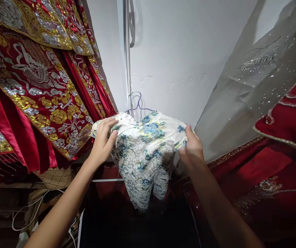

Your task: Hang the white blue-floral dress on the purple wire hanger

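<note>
In front of me a white floral dress [137, 162] with blue and yellow flowers hangs on a purple wire hanger [138, 107]. It has short sleeves and a dark cord-like line slanting across the chest. My left hand [104, 137] rests on the shoulder at the left, its fingers spread and its thumb apart from them. At the other side, my right hand [192, 146] grips the end of the right sleeve, thumb on top and the other fingers mostly hidden. The dress's lower part hangs down into shadow.
Red garments [47, 86] with gold and silver embroidery hang at the left. On the right are a sheer glittery fabric [241, 89] and red beaded garments [289, 120]. Behind the hanger stands a white wall [173, 58]. A white cable [35, 206] lies at lower left.
</note>
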`<state>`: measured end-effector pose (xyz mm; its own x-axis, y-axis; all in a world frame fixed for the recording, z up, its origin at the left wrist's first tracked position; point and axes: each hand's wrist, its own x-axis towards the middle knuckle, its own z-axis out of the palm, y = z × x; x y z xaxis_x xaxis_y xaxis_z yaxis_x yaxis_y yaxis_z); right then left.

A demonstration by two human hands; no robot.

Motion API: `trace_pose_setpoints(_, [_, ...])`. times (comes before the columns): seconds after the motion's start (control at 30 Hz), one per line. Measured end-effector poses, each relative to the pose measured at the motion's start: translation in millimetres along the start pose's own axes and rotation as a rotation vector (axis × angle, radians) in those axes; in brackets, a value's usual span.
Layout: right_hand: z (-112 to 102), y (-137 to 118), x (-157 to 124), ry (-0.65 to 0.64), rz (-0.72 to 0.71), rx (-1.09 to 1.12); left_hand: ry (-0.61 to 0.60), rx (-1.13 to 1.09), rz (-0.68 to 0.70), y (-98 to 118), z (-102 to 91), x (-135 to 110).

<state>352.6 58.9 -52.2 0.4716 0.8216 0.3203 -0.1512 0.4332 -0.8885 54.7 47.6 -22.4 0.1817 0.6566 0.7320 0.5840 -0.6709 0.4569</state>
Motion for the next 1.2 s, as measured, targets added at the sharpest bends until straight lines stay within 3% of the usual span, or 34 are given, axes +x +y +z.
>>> trace_pose_setpoints(0.13, [-14, 0, -35, 0.207, -0.028, -0.011, -0.074, -0.498, -0.185, 13, 11.6, -8])
trace_pose_setpoints(0.2, [-17, -3, -69, 0.069, -0.117, -0.164, -0.149, -0.781, -0.291, 23, 15.0, -6])
trace_pose_setpoints(0.23, [-18, -6, -87, -0.113, -0.169, -0.26, -0.194, -0.907, -0.361, 28, 16.2, -5])
trace_pose_setpoints(0.3, [-15, -12, -117, -0.683, -0.236, -0.44, -0.282, -1.11, -0.547, 34, 18.0, -6])
trace_pose_setpoints(0.37, [-13, -17, -134, -1.177, -0.203, -0.552, -0.35, -1.219, -0.75, 34, 19.9, -14])
trace_pose_setpoints(0.4, [-13, -17, -135, -1.315, -0.162, -0.585, -0.398, -1.234, -0.827, 32, 20.5, -21])
trace_pose_setpoints(0.43, [-14, -14, -132, -1.368, -0.124, -0.61, -0.467, -1.23, -0.876, 30, 20.4, -29])
trace_pose_setpoints(0.5, [-18, 0, -117, -1.294, -0.117, -0.652, -0.665, -1.161, -0.897, 26, 16.4, -46])
trace_pose_setpoints(0.6, [-22, 31, -81, -0.942, -0.227, -0.724, -0.976, -0.985, -0.796, 28, -3.1, -57])
trace_pose_setpoints(0.67, [-20, 49, -59, -0.725, -0.269, -0.746, -1.116, -0.903, -0.722, 32, -23.4, -51])
trace_pose_setpoints(0.73, [-16, 58, -43, -0.693, -0.255, -0.717, -1.183, -0.845, -0.672, 32, -44.6, -39])
trace_pose_setpoints(0.8, [-13, 57, -34, -0.821, -0.185, -0.644, -1.137, -0.739, -0.628, 23, -61.7, -29])
trace_pose_setpoints(0.9, [-13, 46, -24, -1.025, 0.055, -0.541, -0.927, -0.483, -0.568, -4, -72.4, -22])
trace_pose_setpoints(0.97, [-11, 38, -17, -1.024, 0.204, -0.488, -0.781, -0.276, -0.491, -23, -70.1, -18])
trace_pose_setpoints(1.03, [-2, 29, -8, -0.942, 0.239, -0.424, -0.568, -0.06, -0.343, -28, -64.8, -11])
trace_pose_setpoints(1.13, [23, 14, 9, -0.794, 0.159, -0.328, -0.199, 0.085, -0.09, 2, -60.5, -3])
trace_pose_setpoints(1.2, [41, 4, 19, -0.719, 0.102, -0.289, -0.133, -0.032, -0.03, 40, -63.0, -19])
